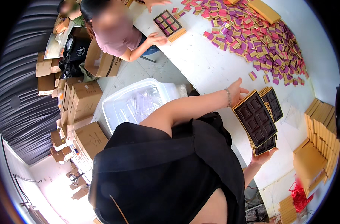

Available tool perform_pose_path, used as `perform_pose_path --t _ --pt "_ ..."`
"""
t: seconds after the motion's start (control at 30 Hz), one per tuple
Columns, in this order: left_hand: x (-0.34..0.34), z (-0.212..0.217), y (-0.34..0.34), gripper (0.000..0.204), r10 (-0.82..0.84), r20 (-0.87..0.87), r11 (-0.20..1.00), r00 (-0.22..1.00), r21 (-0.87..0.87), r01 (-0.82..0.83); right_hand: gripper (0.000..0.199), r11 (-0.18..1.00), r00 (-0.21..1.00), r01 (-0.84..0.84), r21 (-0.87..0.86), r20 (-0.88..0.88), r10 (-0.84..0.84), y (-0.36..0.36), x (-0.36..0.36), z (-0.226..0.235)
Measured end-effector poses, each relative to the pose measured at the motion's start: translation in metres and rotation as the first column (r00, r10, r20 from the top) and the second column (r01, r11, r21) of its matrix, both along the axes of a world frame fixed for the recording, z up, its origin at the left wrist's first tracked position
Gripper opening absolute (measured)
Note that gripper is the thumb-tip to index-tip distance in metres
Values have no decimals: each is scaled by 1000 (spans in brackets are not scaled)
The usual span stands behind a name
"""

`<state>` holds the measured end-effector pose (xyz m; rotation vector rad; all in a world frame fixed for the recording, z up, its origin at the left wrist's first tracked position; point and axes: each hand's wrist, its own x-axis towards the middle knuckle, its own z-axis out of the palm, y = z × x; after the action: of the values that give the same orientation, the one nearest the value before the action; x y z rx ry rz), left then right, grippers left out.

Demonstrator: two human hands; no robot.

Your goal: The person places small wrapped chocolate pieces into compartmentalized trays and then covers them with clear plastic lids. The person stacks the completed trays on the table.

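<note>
A gold-edged box with a dark insert tray (pixel 255 118) of several square hollows lies tilted in front of me, overlapping more such boxes beneath it. My left hand (pixel 235 94) is at the box's upper left corner, thumb and fingers spread; whether it bears any weight I cannot tell. Under the lower end of the stack, my right hand (pixel 262 157) supports the boxes, its fingertips showing past the edge. Another dark-trayed box (pixel 273 103) sits behind, on the white table (pixel 200 67).
Small purple, pink and gold wrapped pieces (pixel 252 37) form a large heap at the far right. Across the table, a co-worker's hand (pixel 157 39) touches a partly filled box (pixel 168 24). Gold boxes (pixel 321 123) are stacked at right. A clear plastic bin (pixel 112 99) stands left.
</note>
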<state>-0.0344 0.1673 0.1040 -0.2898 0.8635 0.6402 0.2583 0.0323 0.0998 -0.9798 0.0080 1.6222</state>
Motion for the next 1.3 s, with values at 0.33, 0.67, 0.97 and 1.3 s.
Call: perform_pose_path --t 0.33,0.67,0.97,1.3 --pt "69 -7 -25 115 -275 -589 540 760 559 629 76 1000 982 -4 22 191 0 6 -15 1" --pt "30 13 -15 121 -294 -449 508 844 675 536 68 966 986 -165 199 63 155 21 -37 24" --pt "-97 -13 29 97 -102 -324 704 941 645 298 57 970 954 -238 -54 175 244 115 -158 11" --pt "-148 -16 12 83 52 -349 750 936 632 194 51 917 915 -395 -52 66 398 119 -171 -34"
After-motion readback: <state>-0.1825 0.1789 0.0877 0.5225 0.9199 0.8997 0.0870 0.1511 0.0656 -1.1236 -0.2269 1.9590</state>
